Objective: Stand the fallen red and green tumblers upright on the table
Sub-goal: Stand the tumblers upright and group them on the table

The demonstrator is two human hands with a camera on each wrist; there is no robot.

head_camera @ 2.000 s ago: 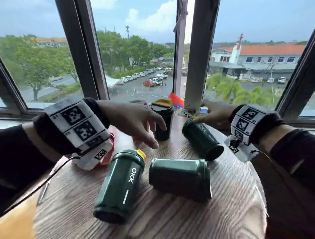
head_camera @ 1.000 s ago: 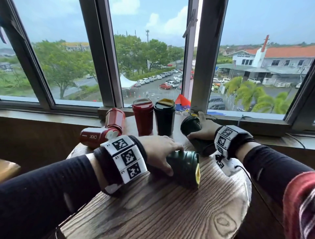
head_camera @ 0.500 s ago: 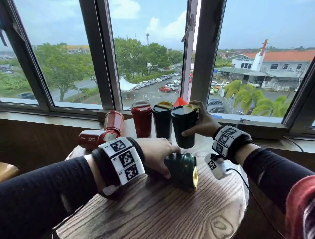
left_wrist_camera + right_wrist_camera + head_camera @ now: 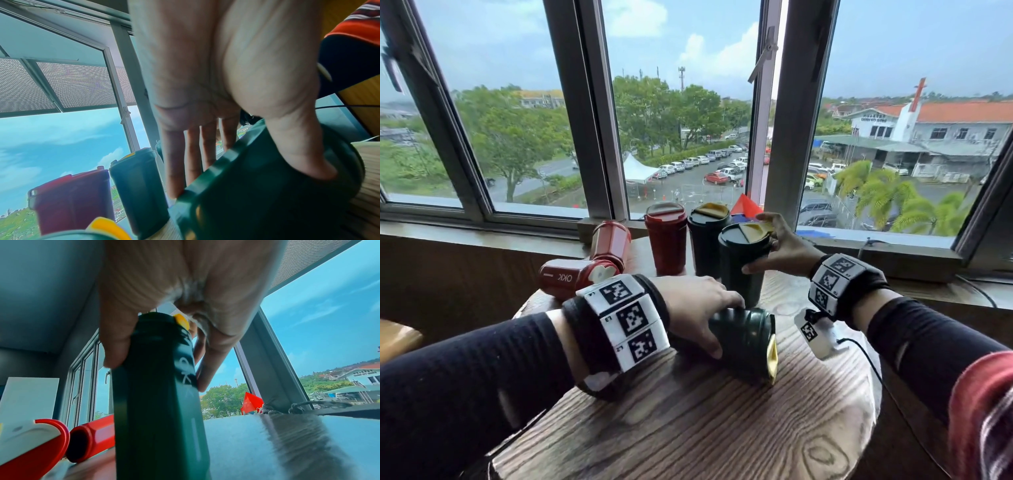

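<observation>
Fingers (image 4: pixel 726 301) wrap the lying green tumbler (image 4: pixel 746 342); right hand (image 4: pixel 784 246) holds another upright.

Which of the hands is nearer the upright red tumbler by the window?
Left, narrowly, though neither touches it. The left hand grips the fallen green tumbler in front of the upright red tumbler. The right hand holds a standing green tumbler two tumblers away.

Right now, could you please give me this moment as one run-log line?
right hand: holds upright green tumbler | left hand: grips fallen green tumbler | two red tumblers lying | table
</observation>
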